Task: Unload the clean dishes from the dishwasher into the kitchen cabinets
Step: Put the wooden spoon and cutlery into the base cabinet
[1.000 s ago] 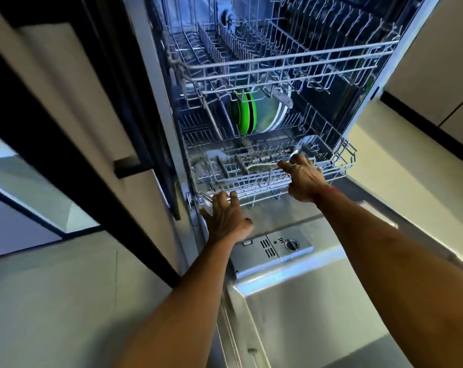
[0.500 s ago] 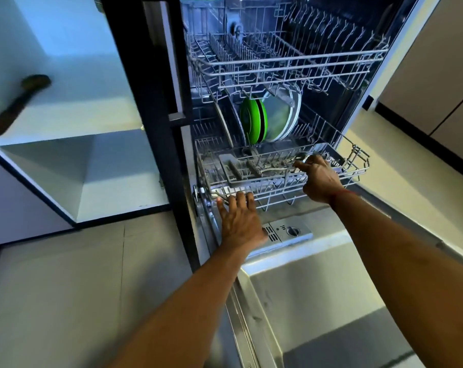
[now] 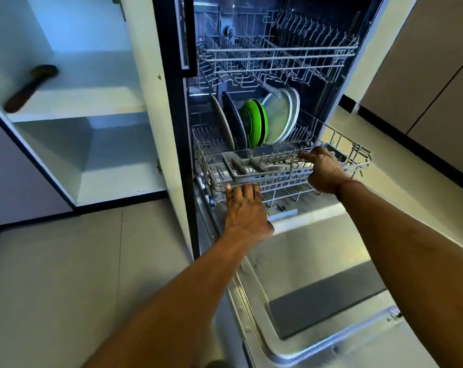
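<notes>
Closest in, a brushed-steel dishwasher door (image 3: 318,274) folded down flat, with one small dark marking (image 3: 394,319) near its close right corner, too blurred to read. Above it, two bare forearms stretched forward. Left hand (image 3: 247,208) with fingers hooked over the front wire of the grey wire lower rack (image 3: 357,160), gripping it toward the left. Right hand (image 3: 323,168), one red thread (image 3: 348,185) round the wrist, curled on the same rack's wires at the right end of one grey perforated plastic cutlery basket (image 3: 264,173), forefinger stretched leftward along the basket top. Rack drawn partway out over the door. Behind the basket, plates standing on edge in a row: one pale plate (image 3: 221,118) and one dark plate (image 3: 234,118) at the left, two bright green plates (image 3: 249,120) in the middle, then at least two large pale plates (image 3: 283,115) leaning at the right, exact number hard to tell. Higher and deeper, one grey wire upper rack (image 3: 278,57). Off to the left, one open white cabinet (image 3: 79,102) with two shelves in view, one long dark object (image 3: 30,87) lying on the upper shelf, too blurred to identify.
</notes>
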Available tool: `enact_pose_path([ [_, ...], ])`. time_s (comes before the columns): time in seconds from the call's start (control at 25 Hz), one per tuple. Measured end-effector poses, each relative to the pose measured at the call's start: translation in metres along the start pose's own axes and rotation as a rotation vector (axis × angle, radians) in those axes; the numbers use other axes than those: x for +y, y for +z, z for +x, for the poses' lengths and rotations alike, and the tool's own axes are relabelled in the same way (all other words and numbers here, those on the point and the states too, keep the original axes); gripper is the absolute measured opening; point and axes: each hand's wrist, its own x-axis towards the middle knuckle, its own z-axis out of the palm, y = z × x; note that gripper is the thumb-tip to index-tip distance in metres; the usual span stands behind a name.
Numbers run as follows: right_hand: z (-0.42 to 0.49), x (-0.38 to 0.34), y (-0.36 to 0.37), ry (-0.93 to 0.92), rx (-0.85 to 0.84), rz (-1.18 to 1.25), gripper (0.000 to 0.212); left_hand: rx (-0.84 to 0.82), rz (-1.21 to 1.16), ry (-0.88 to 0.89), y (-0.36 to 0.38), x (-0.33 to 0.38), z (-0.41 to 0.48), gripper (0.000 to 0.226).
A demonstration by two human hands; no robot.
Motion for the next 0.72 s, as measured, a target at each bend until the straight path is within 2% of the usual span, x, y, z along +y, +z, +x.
enact_pose_path([
  [0.2,-0.046,0.008,0.003,0.015,0.049,-0.004,0.074,0.034,-0.043,0.058,0.005,0.019,-0.039,0.100],
  [0.52,-0.122,0.037,0.035,0.022,0.034,0.002,0.065,-0.050,-0.052,0.096,0.037,0.043,-0.099,0.095],
  [0.72,-0.168,0.042,0.051,0.084,0.082,0.006,0.060,-0.091,-0.024,0.146,0.051,0.056,-0.131,0.095],
])
